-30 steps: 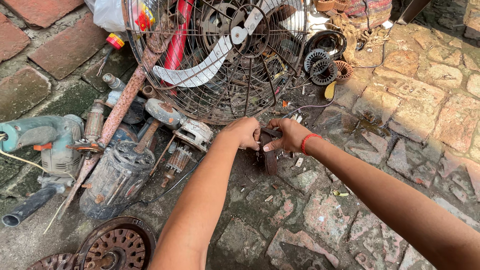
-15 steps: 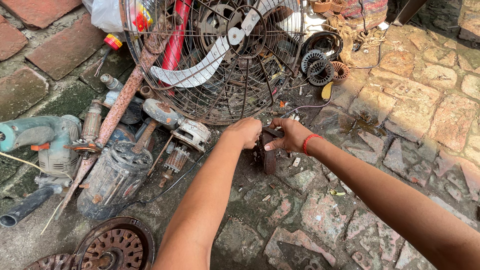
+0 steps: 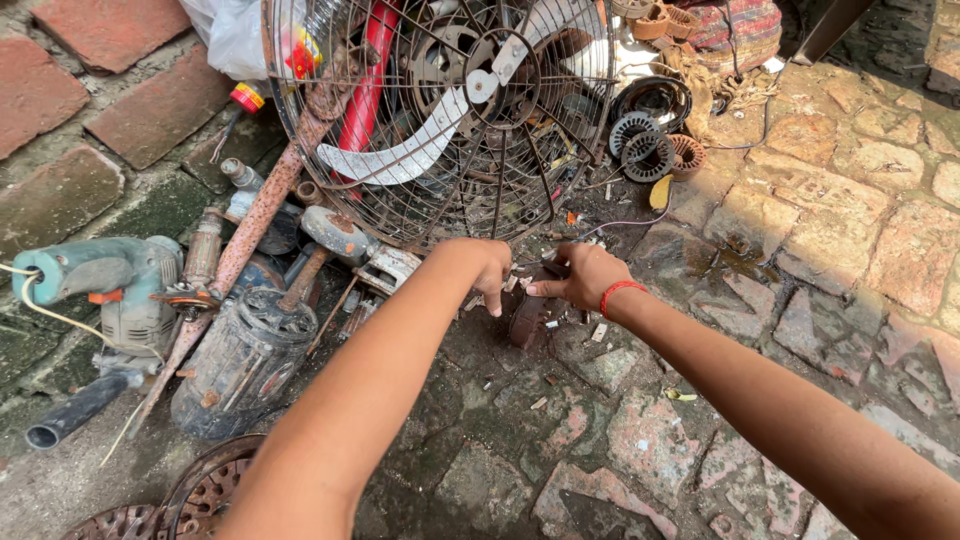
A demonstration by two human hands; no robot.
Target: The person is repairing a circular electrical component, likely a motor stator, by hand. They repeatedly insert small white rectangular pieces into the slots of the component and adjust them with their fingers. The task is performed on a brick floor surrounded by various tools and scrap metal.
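Note:
A small dark rusty motor part (image 3: 530, 322) stands on the stone ground between my hands. My right hand (image 3: 583, 276), with a red band on the wrist, grips its top edge from the right. From the left, my left hand (image 3: 487, 266) curls its fingers down against the part's left side. Just beyond both hands stands a large rusty wire fan cage (image 3: 440, 110) with pale blades inside.
To the left lie a grey electric motor (image 3: 235, 360), a teal power tool (image 3: 100, 275), a rusty pipe (image 3: 255, 225) and a black tube (image 3: 70, 418). Round rusty grilles (image 3: 200, 495) sit at the bottom left. Coiled stators (image 3: 650, 145) lie behind the fan. Small debris litters the stones.
Both hands stay on the motor part. It and the hands have shifted slightly while the view tilted a little; the rest is unchanged.

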